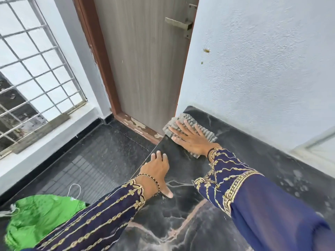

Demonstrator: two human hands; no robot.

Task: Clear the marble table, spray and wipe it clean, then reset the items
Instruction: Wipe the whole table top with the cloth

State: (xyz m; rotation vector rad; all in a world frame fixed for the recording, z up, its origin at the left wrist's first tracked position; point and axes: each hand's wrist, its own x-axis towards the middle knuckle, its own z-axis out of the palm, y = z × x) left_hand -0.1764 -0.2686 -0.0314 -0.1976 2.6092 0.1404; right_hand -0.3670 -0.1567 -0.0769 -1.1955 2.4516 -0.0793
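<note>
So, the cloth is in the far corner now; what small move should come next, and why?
Probably draw the right hand and the cloth back along the wall side of the table. The hand lies flat on the cloth at the far corner, and pale spots show near the wall.

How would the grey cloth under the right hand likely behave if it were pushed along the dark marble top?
The cloth looks ribbed and soft, so it would probably bunch or fold rather than slide stiffly. The right hand lies flat on it, which should keep it spread. It looks light, likely floppy if lifted off the marble top.
</note>
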